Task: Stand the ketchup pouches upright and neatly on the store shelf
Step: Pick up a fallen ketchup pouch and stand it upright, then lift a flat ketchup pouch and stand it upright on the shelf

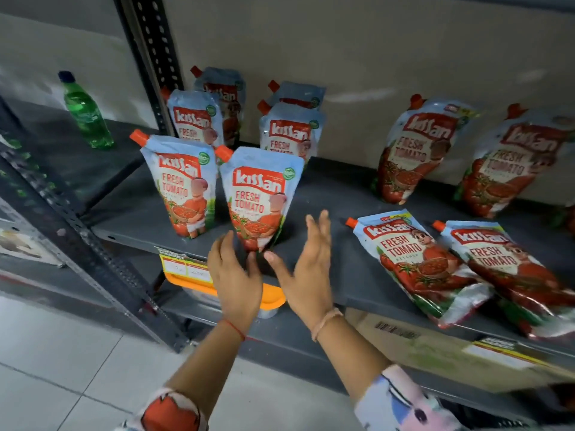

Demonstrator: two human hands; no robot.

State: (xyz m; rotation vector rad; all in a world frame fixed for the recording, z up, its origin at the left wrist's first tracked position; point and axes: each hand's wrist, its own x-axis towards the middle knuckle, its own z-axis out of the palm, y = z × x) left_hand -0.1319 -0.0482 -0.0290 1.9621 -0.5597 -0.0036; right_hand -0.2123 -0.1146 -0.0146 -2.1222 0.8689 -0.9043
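- Standing upright on grey metal shelf (326,194): glossy tapered ketchup pouch (259,197), orange spout.
- Flanking its base: left hand (235,275), right hand (306,269), both spread, gripping nothing.
- Lying flat: two pouches (417,262).

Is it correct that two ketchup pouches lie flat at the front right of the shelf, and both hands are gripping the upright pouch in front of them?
Not quite. In the head view, the left hand and right hand are open on either side of the upright pouch, not gripping it. Two flat pouches do lie at the front right of the shelf.
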